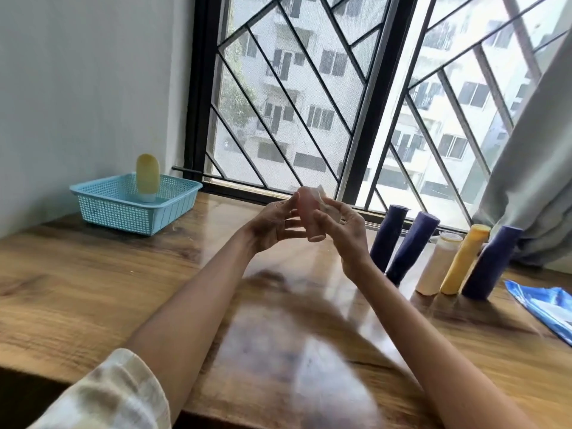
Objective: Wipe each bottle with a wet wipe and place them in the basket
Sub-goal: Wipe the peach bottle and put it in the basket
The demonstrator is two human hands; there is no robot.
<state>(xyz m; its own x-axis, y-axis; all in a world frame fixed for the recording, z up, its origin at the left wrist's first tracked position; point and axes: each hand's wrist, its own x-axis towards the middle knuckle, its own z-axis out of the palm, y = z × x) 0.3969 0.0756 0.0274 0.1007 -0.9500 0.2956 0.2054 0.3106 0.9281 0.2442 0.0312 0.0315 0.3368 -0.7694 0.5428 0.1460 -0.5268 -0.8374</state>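
Here, above the middle of a glossy wooden worktop (pixel 93 289), a person holds a small, pale pink, translucent plastic bottle (pixel 305 216) up between both hands. The bottle stands nearly upright, its long axis running top to bottom and leaning slightly. The left hand (pixel 272 226) curls its fingers around the bottle's left side and grips it. The right hand (pixel 343 224) wraps the other side, pressing what looks like a thin, pale wet wipe (pixel 322 196) against it; the wipe is blurred and hard to make out. The light blue perforated plastic basket (pixel 102 209) sits well apart to the left, near the wall, with one pale yellow bottle (pixel 148 176) standing inside. So the left hand is the nearer one for carrying the bottle over. Five more bottles wait in a row at the right.
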